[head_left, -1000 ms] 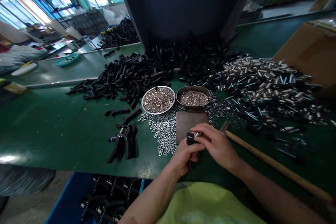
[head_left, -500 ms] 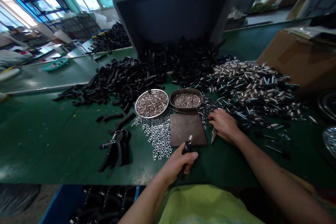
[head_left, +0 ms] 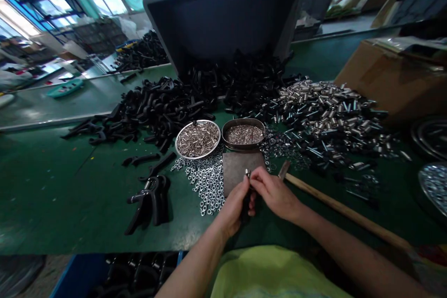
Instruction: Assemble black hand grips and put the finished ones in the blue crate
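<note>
My left hand (head_left: 234,208) is closed around a black plastic part with a shiny metal piece (head_left: 247,172) standing up from its top. Against that metal end my right hand (head_left: 275,193) has its fingertips pinched together; whatever sits between them is too small to make out. Both hands are over the near edge of a flat metal plate (head_left: 234,167). Just right of my right fingers lies a hammer (head_left: 344,205) with a wooden handle. Loose nuts (head_left: 209,186) are spread left of the plate, and small thin rings (head_left: 275,144) lie beyond its right side.
Behind the plate stand a round dish of metal pins (head_left: 179,149) and an oval tin of small metal bits (head_left: 243,148). Black parts (head_left: 164,102) spill from a tilted grey bin (head_left: 223,18). Metal sleeves (head_left: 324,107) are heaped right, by a cardboard box (head_left: 380,79). An assembled black clamp (head_left: 153,200) lies left.
My right hand has come from the small rings beside the plate to the metal end of the part in my left hand. The hammer's handle now shows. The view has shifted slightly.
</note>
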`<state>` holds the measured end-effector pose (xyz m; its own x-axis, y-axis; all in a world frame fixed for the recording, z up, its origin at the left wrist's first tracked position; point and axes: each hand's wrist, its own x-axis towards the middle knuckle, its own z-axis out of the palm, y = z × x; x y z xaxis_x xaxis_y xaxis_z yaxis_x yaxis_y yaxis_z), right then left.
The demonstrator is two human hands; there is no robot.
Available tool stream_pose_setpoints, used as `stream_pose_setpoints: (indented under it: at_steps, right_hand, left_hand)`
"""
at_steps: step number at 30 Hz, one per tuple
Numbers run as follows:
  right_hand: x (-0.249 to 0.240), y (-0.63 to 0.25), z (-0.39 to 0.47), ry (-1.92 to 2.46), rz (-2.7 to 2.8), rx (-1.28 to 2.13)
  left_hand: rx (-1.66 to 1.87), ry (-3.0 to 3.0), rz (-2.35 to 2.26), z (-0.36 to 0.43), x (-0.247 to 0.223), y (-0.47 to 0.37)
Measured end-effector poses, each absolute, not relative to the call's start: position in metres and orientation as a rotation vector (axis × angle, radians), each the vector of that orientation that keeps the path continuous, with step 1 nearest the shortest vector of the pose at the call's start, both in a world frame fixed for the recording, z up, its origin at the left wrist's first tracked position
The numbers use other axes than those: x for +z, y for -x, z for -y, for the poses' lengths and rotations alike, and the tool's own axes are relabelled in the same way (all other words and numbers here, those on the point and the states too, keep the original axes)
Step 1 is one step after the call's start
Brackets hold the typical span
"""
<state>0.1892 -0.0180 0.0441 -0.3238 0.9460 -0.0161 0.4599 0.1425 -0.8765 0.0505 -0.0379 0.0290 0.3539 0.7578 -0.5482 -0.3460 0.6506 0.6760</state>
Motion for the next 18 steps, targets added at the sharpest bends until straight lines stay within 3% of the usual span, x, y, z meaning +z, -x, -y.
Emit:
stream_pose_setpoints:
  at_steps: [7,13,14,18]
  right_hand:
    - [0.04,-0.179,0.027,1.483,1.937,0.871]
    - [0.045,-0.201,-0.005,1.405,2.039,1.036]
    - [0.046,-0.213,-0.021,1.47,2.057,0.943]
    - [0.04,-0.281,-0.092,2.036,1.998,-0.053]
  left_hand:
    - [0.748,-0.727,-1.057,0.044,0.026,-0.051]
    - [0.668,-0.793,-1.081,0.047,0.027,-0.044]
    - [0.645,-0.749,-1.057,0.048,0.028,-0.043]
    - [0.651,-0.616,-0.999,0.05,0.028,-0.041]
